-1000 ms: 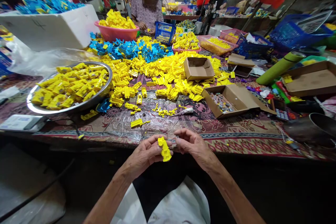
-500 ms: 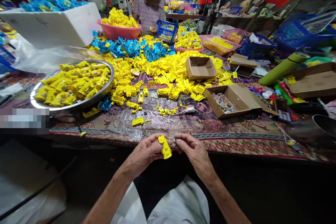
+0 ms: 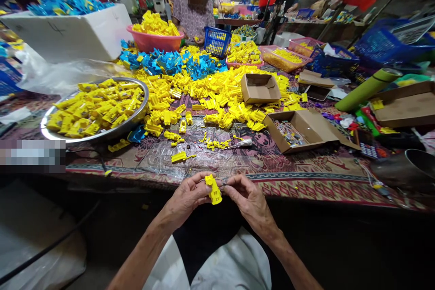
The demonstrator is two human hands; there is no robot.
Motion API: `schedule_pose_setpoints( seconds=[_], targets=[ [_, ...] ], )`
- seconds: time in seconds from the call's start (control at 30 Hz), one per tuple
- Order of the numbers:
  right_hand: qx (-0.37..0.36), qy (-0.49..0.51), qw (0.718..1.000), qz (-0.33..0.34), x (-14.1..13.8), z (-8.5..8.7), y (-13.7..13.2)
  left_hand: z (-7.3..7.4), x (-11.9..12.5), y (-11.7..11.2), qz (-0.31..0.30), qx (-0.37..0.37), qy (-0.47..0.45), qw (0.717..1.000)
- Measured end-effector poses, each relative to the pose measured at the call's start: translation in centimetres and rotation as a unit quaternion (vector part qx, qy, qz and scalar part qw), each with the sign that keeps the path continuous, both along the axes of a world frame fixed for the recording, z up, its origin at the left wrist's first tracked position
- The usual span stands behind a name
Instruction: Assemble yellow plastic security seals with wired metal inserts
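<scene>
My left hand (image 3: 188, 197) is closed around a small yellow plastic toy piece (image 3: 214, 189), held just in front of the table edge. My right hand (image 3: 246, 197) pinches a tiny metal part against the side of that piece; the part is too small to name. A small yellow part (image 3: 180, 157) lies on the patterned cloth just beyond my hands, with several more loose yellow parts (image 3: 214, 143) farther in. An open cardboard box (image 3: 302, 129) holding small metal bits sits to the right of my hands.
A metal basin (image 3: 98, 111) heaped with yellow parts stands at the left. A big pile of yellow parts (image 3: 217, 93) and blue parts (image 3: 170, 63) covers the middle. A second small box (image 3: 260, 88), a pink tub (image 3: 154, 41), blue baskets (image 3: 215, 41) and a seated person (image 3: 195, 9) lie beyond.
My hands have come closer together; the right fingers now press a tiny part against the yellow piece. The view shifted slightly.
</scene>
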State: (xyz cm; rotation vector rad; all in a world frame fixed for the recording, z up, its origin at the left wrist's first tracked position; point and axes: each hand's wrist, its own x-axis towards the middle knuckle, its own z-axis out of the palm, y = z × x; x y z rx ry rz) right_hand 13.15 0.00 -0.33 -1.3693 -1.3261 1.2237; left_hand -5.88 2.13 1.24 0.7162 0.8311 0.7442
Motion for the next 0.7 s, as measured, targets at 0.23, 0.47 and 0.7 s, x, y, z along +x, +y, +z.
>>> schedule_pose_setpoints(
  seconds=[0.23,0.47,0.7],
  targets=[
    [-0.018,-0.002,1.000,0.014,0.2,0.2,-0.2,-0.5,0.1,0.0,-0.008,0.019,0.001,1.000],
    [-0.043,0.074,0.995,0.060,0.4,0.3,0.3,-1.1,0.1,0.4,-0.019,0.022,0.000,1.000],
    [-0.096,0.128,0.983,0.090,0.8,0.3,0.6,-1.2,-0.1,0.8,-0.030,0.033,0.035,0.998]
  ],
)
